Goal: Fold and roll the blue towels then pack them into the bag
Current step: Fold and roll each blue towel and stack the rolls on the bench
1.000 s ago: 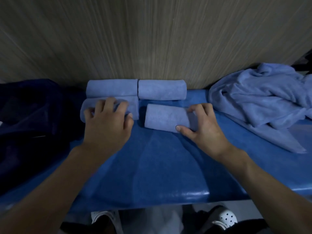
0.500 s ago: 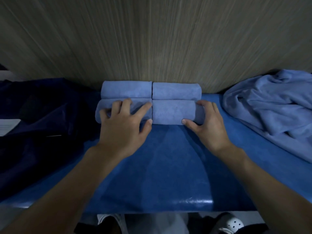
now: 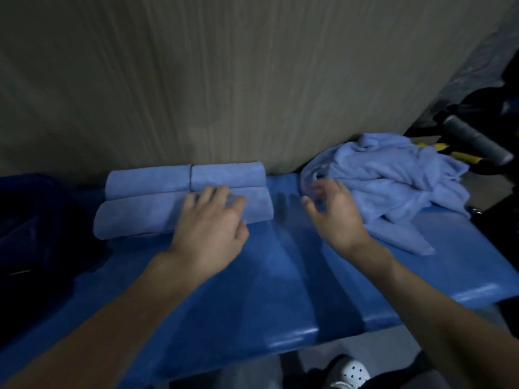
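I see my left grip (image 3: 209, 228) released, fingers flat on the front rolls (image 3: 134, 217) — the back rolls (image 3: 224, 175) lie just beyond it. My right grip (image 3: 334, 217) hangs slack and empty, blurred, over the bench (image 3: 280, 276) — loose towels (image 3: 393, 186) just to its right. The bag (image 3: 33, 234) sits well left of the left grip.

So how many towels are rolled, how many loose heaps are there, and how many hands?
Rolled towels: 4 (front pair's seam hidden under the left hand)
Heap of loose towels: 1
Hands: 2, counting the right hand
Total: 7
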